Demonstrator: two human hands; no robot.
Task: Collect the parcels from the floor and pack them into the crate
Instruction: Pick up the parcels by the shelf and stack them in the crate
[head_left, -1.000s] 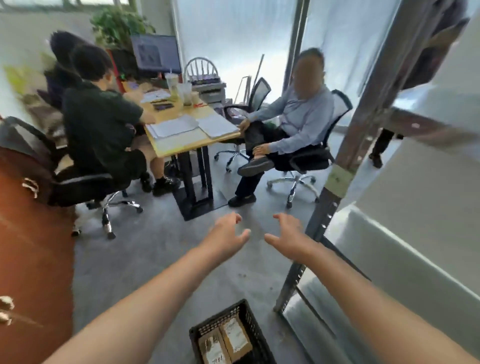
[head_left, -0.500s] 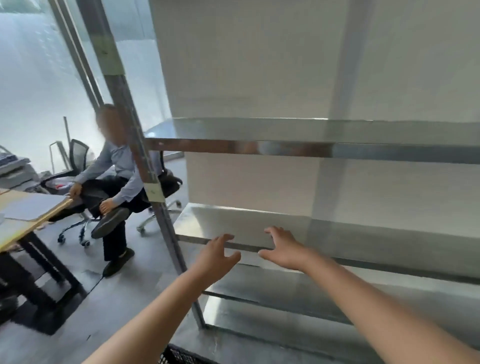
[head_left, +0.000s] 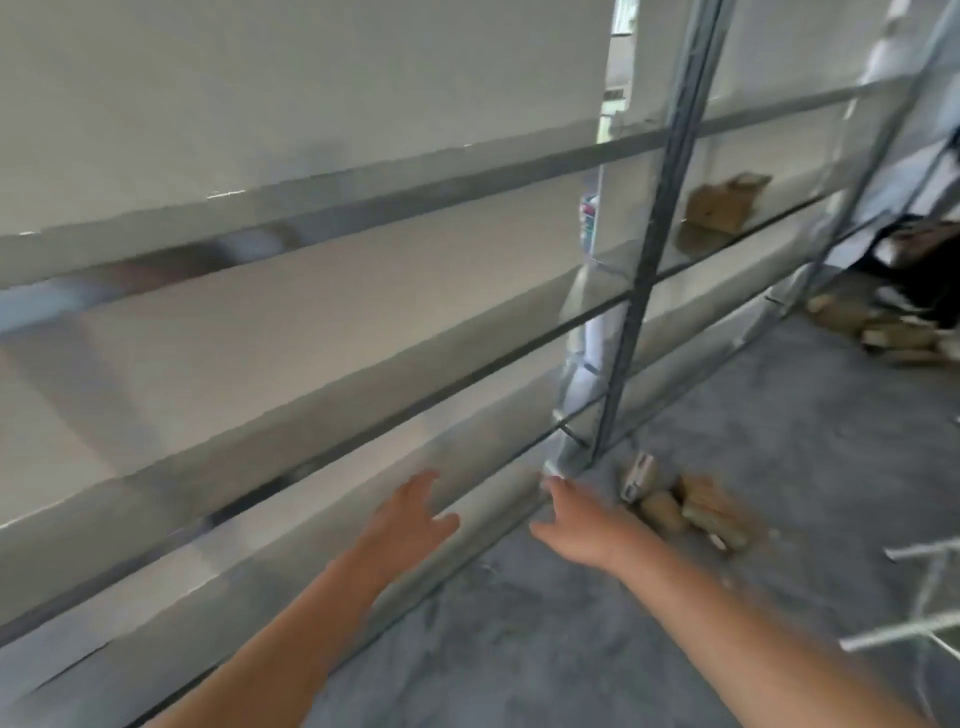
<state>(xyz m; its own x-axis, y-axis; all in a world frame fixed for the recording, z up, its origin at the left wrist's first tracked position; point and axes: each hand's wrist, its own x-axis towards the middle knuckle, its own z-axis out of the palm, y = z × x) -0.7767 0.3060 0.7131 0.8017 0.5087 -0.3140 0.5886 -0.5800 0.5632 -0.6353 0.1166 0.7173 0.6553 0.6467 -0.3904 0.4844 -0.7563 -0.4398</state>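
I am viewing a grey floor (head_left: 779, 441) running alongside a metal shelving rack (head_left: 631, 312), which is standing against a white wall (head_left: 311, 78). The picture is blurring heavily.

The rack is carrying one brown shelf parcel (head_left: 722, 208) on a middle level, right of the upright post. The floor parcels (head_left: 691, 506) are lying in a small cluster at the foot of that post. A far heap (head_left: 883, 332) of brown items is lying at the right edge, too blurred to identify.

I am holding the left hand (head_left: 410, 519) and right hand (head_left: 582, 525) forward, fingers loosely spread, gripping nothing. The right hand is hovering just beside the floor parcels, not touching.
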